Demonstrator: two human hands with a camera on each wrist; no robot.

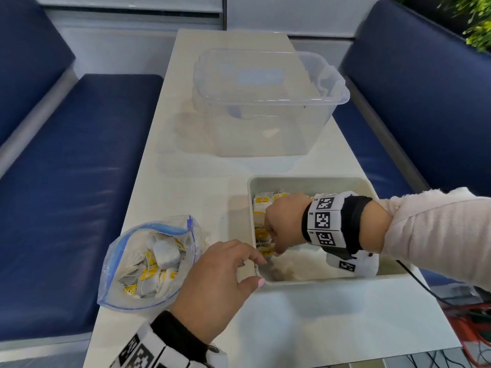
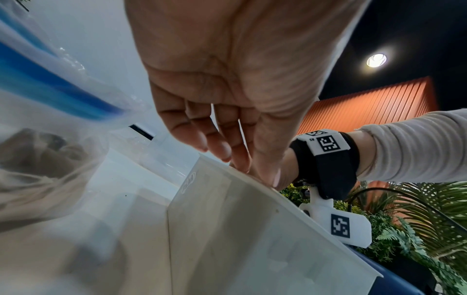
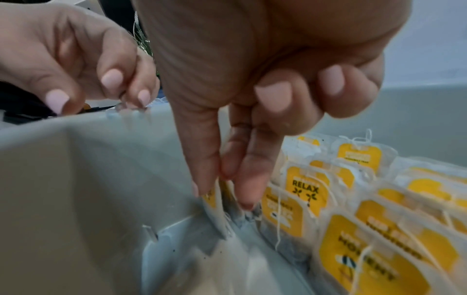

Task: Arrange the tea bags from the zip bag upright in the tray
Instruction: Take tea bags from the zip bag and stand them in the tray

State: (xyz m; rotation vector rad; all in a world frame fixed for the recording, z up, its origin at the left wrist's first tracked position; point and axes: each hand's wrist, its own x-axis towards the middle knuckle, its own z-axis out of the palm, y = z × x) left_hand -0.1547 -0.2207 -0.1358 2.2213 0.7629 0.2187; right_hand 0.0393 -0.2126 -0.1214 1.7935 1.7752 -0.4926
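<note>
Tray [image 1: 313, 181] set close on the bench [image 1: 202, 187], zip bag [image 1: 148, 261] gaping just beside it, likely to keep each carry short. Standing tea bags [image 3: 305, 191] packed in rows against one tray wall, propping one another upright. Right hand [image 1: 285, 221] down inside the tray, thumb and forefinger pinching a tea bag [image 3: 215, 207] on edge at the row's near end, other fingers curled. Left hand [image 1: 212, 285] loose and empty, fingertips resting on the tray's near corner, probably steadying it.

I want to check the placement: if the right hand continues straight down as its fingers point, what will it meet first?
Most likely the tray floor: the right hand points down and pinches a tea bag whose lower edge looks almost on it. The exact gap is unclear.
</note>
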